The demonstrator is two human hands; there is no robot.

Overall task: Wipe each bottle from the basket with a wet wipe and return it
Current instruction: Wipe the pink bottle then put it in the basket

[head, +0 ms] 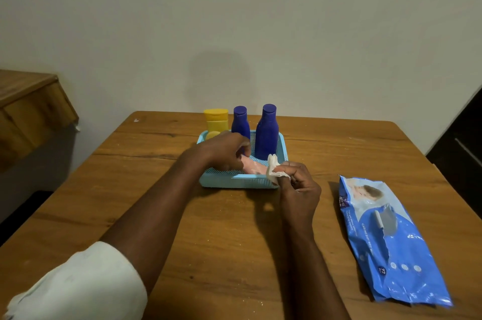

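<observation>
left hand (226,150): grip closed round one end of the pink bottle (254,167), held low over the basket (238,180), bottle lying near-horizontal
right hand (300,188): grip pinches the wet wipe (273,169), wipe bunched against the bottle's free end
pink bottle: small, looks like light plastic; likely slick once wet, so hold the end firmly and wipe along the body
basket: blue mesh, on the bench (234,241); light, may slide if bumped
other bottles: tall blue bottle (266,131) and short blue bottle (240,121) upright in the basket's far side; yellow bottle (216,120) at the far-left corner
wipes pack (388,238): flat on the bench, well right of the basket
step: judged mid-wipe on the pink bottle; return to basket not yet done
</observation>
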